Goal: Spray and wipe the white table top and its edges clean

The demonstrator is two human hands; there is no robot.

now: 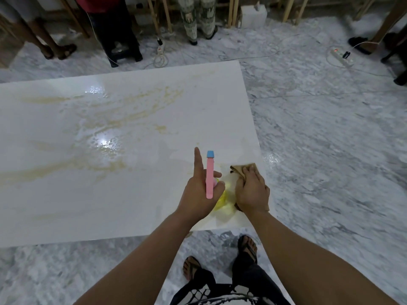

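Observation:
The white table top (66, 194) is wet and streaked with yellowish-brown smears across its left and middle. My left hand (197, 194) grips a spray bottle (209, 175) with a pink head, blue nozzle and yellow body, held over the table's near right corner, index finger stretched out. Just to the right of it, my right hand (252, 192) presses flat on a brown cloth (241, 169) lying on the table near its right edge.
Marble floor surrounds the table. Beyond the far edge stand people's legs (198, 20), a black stool (120, 47) and wooden frames. Power strips (342, 57) and cables lie on the floor at the back. My sandalled feet (248, 247) are at the near edge.

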